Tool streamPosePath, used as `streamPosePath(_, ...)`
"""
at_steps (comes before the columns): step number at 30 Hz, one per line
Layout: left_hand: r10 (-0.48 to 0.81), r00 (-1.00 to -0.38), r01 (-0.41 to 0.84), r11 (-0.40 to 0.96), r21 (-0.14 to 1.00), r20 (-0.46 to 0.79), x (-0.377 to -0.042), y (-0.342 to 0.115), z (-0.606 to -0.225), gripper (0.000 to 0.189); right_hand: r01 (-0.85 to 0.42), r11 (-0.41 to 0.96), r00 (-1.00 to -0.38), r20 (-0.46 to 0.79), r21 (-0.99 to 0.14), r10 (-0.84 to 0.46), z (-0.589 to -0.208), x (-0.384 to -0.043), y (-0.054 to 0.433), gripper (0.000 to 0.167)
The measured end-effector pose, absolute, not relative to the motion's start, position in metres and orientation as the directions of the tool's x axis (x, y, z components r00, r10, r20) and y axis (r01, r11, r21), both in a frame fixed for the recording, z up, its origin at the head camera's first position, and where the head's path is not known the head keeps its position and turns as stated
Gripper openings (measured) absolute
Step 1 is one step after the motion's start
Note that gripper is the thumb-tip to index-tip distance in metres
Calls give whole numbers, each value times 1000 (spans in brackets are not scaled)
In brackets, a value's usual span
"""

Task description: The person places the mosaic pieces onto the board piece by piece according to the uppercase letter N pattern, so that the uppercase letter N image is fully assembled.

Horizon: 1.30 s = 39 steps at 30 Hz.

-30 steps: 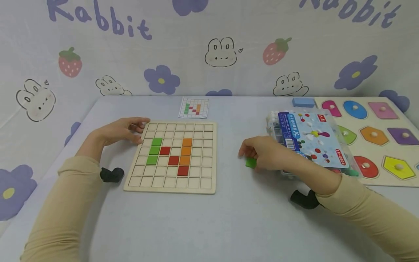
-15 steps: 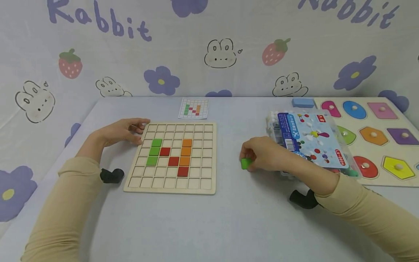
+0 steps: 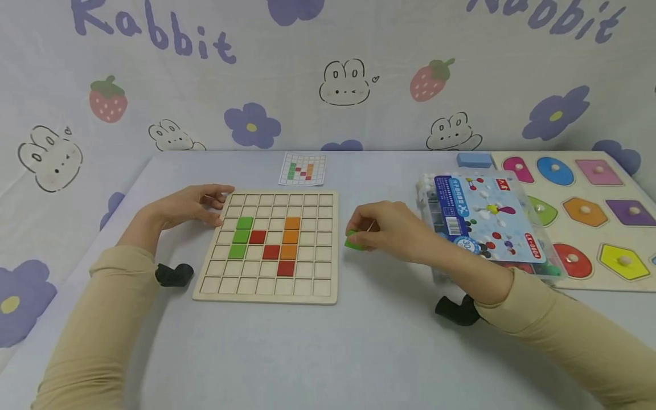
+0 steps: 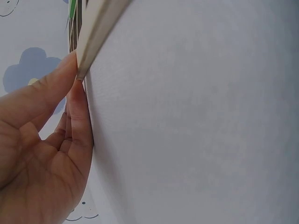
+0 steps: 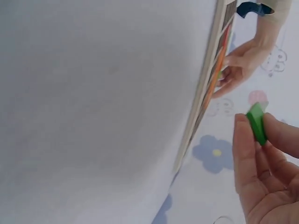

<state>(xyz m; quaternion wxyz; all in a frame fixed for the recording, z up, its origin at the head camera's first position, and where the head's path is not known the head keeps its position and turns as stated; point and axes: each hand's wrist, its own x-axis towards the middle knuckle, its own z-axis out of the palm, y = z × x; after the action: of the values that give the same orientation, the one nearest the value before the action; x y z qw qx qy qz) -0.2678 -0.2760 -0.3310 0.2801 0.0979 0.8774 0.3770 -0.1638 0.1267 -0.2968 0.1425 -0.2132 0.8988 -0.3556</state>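
A wooden grid board (image 3: 307, 285) lies on the table, with green tiles (image 3: 243, 236), red tiles (image 3: 271, 251) and orange tiles (image 3: 291, 237) set in its squares. My left hand (image 3: 188, 205) is at the board's far left corner; the left wrist view shows the thumb and a finger (image 4: 78, 109) pinching its edge. Just right of the board, my right hand (image 3: 392, 230) pinches a small green tile (image 3: 353, 241) between thumb and fingers. In the right wrist view this tile (image 5: 257, 123) is raised off the table, tilted in the fingertips.
Behind the board lies a pattern card (image 3: 303, 169) with a coloured grid. To the right are a clear plastic box (image 3: 487, 216) with a printed label, a knobbed shape puzzle (image 3: 589, 228) and a blue block (image 3: 474, 160). A printed curtain (image 3: 292, 68) hangs behind the table.
My right hand has picked up the green tile from beside the plastic box and moved it left, toward the board. The left hand has stayed at the board's corner.
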Motion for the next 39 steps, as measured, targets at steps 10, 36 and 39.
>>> streamPosePath(10, 382, -822, -40, 701, 712, -422, -268, -276, -330, 84, -229, 491, -850, -73, -841, -521, -288, -161, 80, 16)
streamPosePath(36, 401, -820, -13, 700, 714, -408, -268, -280, -332, 82, -420, 496, -727, -46, -760, -685, -285, -187, -46, 13)
streamPosePath(39, 402, -820, -12, 700, 714, -407, -268, -279, -332, 82, -413, 522, -717, -86, -746, -691, -290, -191, -53, 14)
